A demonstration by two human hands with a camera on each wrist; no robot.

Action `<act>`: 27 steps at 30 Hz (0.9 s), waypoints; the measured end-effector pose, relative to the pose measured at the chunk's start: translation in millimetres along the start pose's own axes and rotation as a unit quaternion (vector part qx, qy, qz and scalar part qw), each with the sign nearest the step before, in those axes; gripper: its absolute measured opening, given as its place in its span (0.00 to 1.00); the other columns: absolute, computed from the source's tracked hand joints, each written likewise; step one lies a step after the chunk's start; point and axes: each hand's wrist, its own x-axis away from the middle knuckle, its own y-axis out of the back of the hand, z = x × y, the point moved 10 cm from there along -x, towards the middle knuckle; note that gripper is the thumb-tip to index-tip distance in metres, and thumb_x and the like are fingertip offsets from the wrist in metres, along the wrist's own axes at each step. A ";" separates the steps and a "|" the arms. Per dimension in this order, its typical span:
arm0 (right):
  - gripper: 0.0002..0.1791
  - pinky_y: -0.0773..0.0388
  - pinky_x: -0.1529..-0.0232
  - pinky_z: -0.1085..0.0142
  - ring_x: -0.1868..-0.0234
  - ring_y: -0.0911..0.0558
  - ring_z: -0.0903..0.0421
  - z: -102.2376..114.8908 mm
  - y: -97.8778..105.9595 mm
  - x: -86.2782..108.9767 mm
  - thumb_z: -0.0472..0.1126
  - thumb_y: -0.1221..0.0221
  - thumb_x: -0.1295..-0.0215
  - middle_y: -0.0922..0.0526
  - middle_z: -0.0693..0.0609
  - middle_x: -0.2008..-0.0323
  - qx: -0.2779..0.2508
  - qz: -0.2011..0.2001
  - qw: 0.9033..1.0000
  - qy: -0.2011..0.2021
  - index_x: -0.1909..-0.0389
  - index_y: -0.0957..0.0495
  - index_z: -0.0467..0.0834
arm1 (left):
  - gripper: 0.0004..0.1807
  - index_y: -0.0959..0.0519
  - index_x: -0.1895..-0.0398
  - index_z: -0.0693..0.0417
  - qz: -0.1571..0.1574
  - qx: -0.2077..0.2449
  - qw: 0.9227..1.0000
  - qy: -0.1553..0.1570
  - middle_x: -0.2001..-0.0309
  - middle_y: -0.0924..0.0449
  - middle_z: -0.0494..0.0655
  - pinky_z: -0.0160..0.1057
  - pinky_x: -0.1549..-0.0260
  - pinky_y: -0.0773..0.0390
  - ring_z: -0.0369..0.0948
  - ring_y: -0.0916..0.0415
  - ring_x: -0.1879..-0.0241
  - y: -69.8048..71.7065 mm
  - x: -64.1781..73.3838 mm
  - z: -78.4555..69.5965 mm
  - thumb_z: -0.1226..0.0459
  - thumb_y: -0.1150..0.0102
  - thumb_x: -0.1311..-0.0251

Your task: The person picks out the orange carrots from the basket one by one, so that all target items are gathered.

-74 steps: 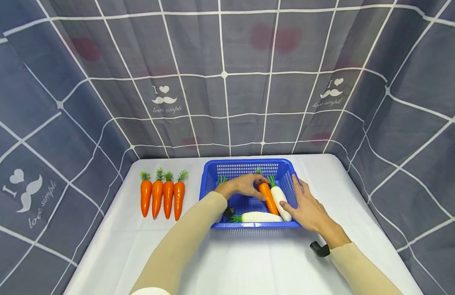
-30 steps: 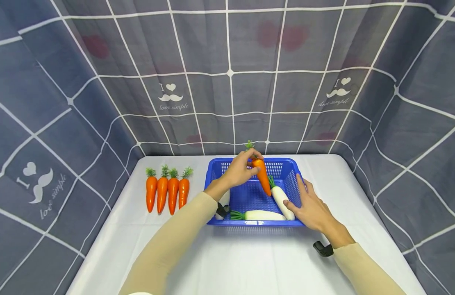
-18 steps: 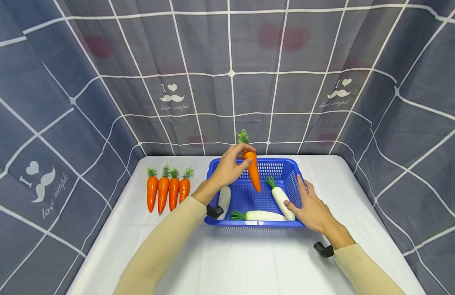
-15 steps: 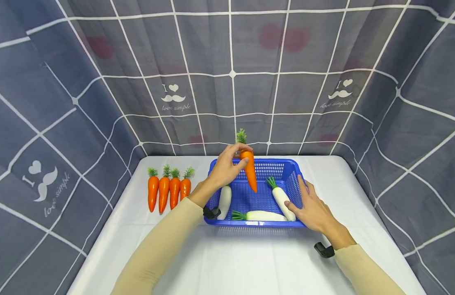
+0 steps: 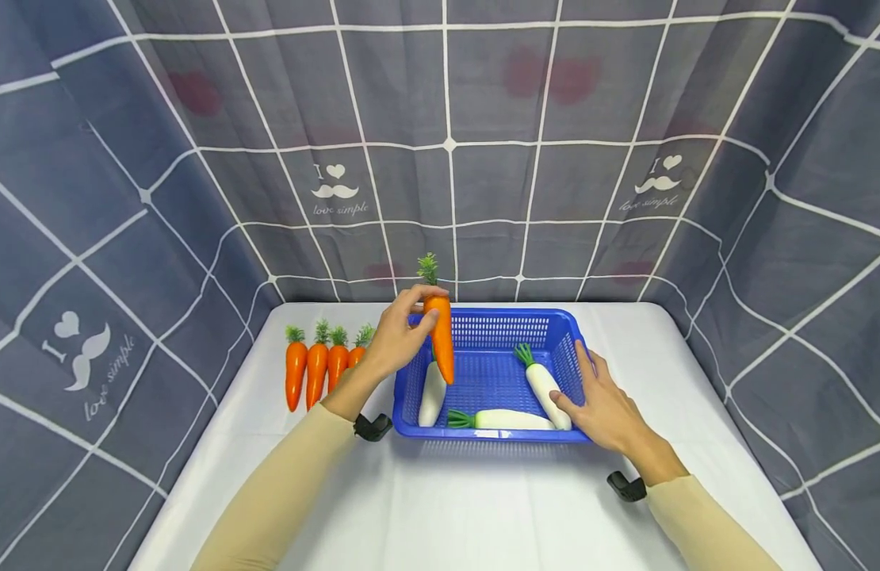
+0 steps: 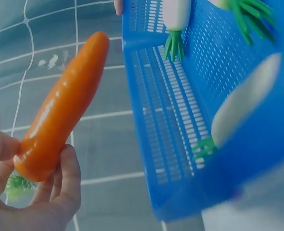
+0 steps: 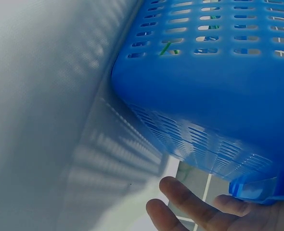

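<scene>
In the head view my left hand [image 5: 400, 329] pinches an orange carrot [image 5: 442, 337] near its leafy top, thumb against fingers. The carrot hangs tip down above the left side of a blue basket [image 5: 500, 434]. The left wrist view shows this carrot [image 6: 65, 110] apart from the basket wall. My right hand [image 5: 607, 404] holds the basket's right rim, thumb over the inside and fingers outside. Inside lie three white radishes: one along the left wall [image 5: 432, 396], one along the front [image 5: 514, 419] and one at the right [image 5: 545, 388].
Several orange carrots [image 5: 315, 369] lie side by side on the white tabletop [image 5: 454, 507], left of the basket; my left arm partly covers them. A grey checked cloth [image 5: 483, 182] surrounds the table at the back and sides.
My left hand has lifted the carrot out from beside the right radish and carried it up and leftward across the basket. My right hand stays at the right rim.
</scene>
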 end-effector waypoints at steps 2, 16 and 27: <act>0.64 0.17 0.35 0.19 0.27 0.19 0.14 0.2 0.3 -1.2 0.73 0.42 0.15 0.51 0.26 0.07 0.000 0.000 1.000 -0.001 0.02 0.68 0.45 | 0.19 0.17 0.24 0.47 -0.007 0.000 1.000 0.004 0.28 0.18 0.59 0.63 0.41 0.05 0.64 0.12 0.33 7.6 3.8 3.7 0.64 0.41 0.11; 0.64 0.16 0.37 0.19 0.28 0.19 0.14 0.5 2.3 1.2 0.72 0.41 0.15 0.50 0.25 0.08 0.002 0.001 1.000 -0.004 0.02 0.67 0.44 | 0.20 0.18 0.21 0.41 -0.040 -0.045 0.997 0.053 0.30 0.19 0.57 0.59 0.47 0.06 0.61 0.08 0.37 56.9 31.4 38.7 0.61 0.43 0.09; 0.64 0.15 0.38 0.20 0.28 0.19 0.14 1.9 1.6 1.3 0.72 0.40 0.16 0.49 0.25 0.08 -0.002 0.000 1.000 -0.003 0.02 0.67 0.44 | 0.23 0.21 0.16 0.42 -0.070 -0.096 0.991 0.068 0.24 0.22 0.64 0.69 0.38 0.09 0.70 0.16 0.30 105.9 55.0 65.6 0.60 0.45 0.07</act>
